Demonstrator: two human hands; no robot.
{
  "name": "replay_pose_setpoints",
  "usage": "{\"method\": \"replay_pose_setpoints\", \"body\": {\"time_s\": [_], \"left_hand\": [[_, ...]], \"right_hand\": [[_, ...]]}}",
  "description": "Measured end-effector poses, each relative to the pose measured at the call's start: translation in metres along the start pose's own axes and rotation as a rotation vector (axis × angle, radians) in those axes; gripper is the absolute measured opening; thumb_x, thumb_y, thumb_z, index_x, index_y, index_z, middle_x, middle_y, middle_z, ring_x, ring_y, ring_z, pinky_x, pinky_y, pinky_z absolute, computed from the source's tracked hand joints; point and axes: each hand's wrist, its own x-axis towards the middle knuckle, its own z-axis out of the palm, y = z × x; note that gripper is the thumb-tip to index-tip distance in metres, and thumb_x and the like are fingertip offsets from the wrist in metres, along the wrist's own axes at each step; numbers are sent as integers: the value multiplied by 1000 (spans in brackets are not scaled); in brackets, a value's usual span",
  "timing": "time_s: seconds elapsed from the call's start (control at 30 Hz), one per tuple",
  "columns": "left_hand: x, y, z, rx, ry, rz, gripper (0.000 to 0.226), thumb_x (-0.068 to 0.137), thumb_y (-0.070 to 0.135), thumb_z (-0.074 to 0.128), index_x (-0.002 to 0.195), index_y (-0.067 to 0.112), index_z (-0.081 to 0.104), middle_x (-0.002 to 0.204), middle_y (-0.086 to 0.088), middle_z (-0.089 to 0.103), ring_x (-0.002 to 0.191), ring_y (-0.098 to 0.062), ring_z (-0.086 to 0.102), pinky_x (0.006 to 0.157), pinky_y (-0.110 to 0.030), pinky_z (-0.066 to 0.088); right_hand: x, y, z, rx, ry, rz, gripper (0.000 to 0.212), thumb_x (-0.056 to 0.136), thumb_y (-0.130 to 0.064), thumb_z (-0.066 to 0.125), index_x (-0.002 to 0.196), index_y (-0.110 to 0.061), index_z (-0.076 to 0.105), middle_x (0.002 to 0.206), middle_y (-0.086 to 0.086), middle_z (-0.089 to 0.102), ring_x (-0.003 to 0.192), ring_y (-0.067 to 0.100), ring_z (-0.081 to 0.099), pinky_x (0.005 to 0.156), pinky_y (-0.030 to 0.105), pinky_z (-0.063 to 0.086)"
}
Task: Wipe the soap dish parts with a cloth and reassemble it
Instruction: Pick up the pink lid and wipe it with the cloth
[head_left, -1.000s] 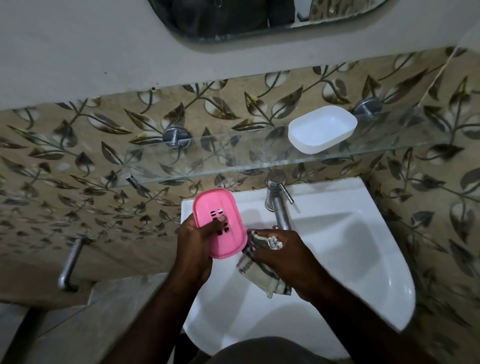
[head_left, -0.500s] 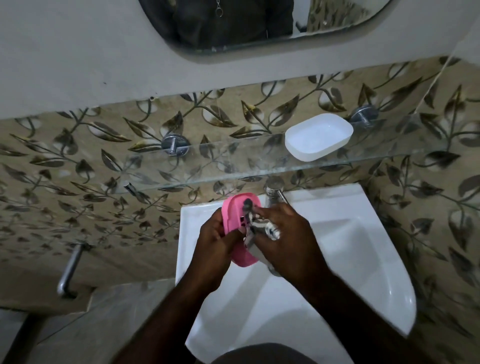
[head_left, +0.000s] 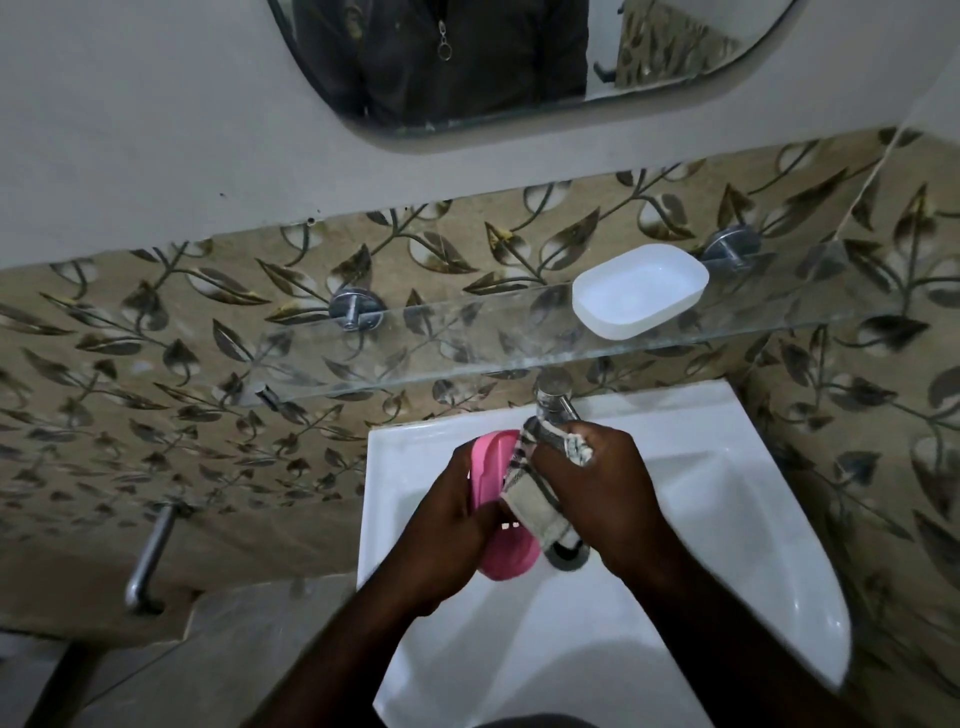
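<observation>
Two hands over sink (head_left: 701, 519), cloth (head_left: 535, 501) against pink tray (head_left: 493, 460).
Left hand (head_left: 447, 530) grips pink tray, tilted on edge; right hand (head_left: 608, 499) grips cloth, pressed to its face. White base (head_left: 639, 296) sits on glass shelf (head_left: 467, 338) above.

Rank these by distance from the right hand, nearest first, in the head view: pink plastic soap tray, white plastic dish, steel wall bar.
1. Pink plastic soap tray, beside the right hand.
2. White plastic dish, on the glass shelf.
3. Steel wall bar, far left.
</observation>
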Motion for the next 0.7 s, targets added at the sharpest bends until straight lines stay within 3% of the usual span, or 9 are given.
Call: {"method": "replay_pose_setpoints", "body": {"time_s": [0.13, 0.23, 0.33, 0.47, 0.57, 0.63, 0.7], "left_hand": [[1, 3, -7, 102, -23, 21, 55, 84, 14, 64, 130, 39, 49, 125, 18, 63, 118, -5, 58, 97, -30, 48], [2, -5, -14, 163, 0, -10, 65, 86, 8, 60, 142, 34, 39, 131, 12, 59, 122, -7, 55, 102, -37, 47], [3, -16, -20, 104, 112, -70, 75, 87, 2, 62, 146, 36, 30, 127, 4, 64, 114, -14, 63, 97, -39, 51], [4, -25, -27, -130, 235, -116, 74, 81, 3, 72, 139, 38, 42, 94, 1, 76, 87, -18, 71, 74, -33, 54], [3, -26, -29, -380, 178, -135, 72, 71, 4, 75, 135, 28, 51, 107, -11, 73, 91, -24, 70, 73, -35, 56], [2, -24, -27, -515, 105, -130, 69, 71, 1, 74, 133, 22, 53, 116, -16, 69, 97, -29, 68, 76, -39, 56], [1, -23, -21, -498, 92, -130, 67, 73, 3, 73, 135, 20, 52, 121, -15, 67, 104, -31, 66, 83, -42, 55]], "right_hand": [[-6, -1, 0, -16, -143, -242, 3, 83, -21, 72, 85, -21, 71, 75, -7, 73, 69, 6, 68, 65, 28, 55], [-6, -4, -6, -137, -400, -426, 19, 82, -11, 74, 97, -23, 73, 89, -9, 72, 85, 5, 68, 78, 25, 53], [-3, -2, -16, -39, -580, -271, 17, 80, -11, 79, 95, -19, 74, 90, -5, 76, 83, 4, 70, 73, 18, 53], [1, 11, -27, 128, -298, -45, 10, 80, -8, 78, 87, -15, 74, 75, -2, 74, 66, 7, 67, 59, 18, 51], [1, 22, -32, 305, -170, 118, 4, 84, -11, 74, 87, -9, 73, 77, 14, 74, 68, 27, 68, 57, 30, 53], [-2, 25, -29, 337, -243, 165, 14, 81, -17, 76, 91, -8, 73, 86, 19, 74, 76, 32, 70, 68, 41, 56], [-9, 25, -22, 388, -321, 194, 25, 76, -22, 78, 97, -9, 74, 90, 18, 75, 79, 28, 71, 72, 41, 57]]}}
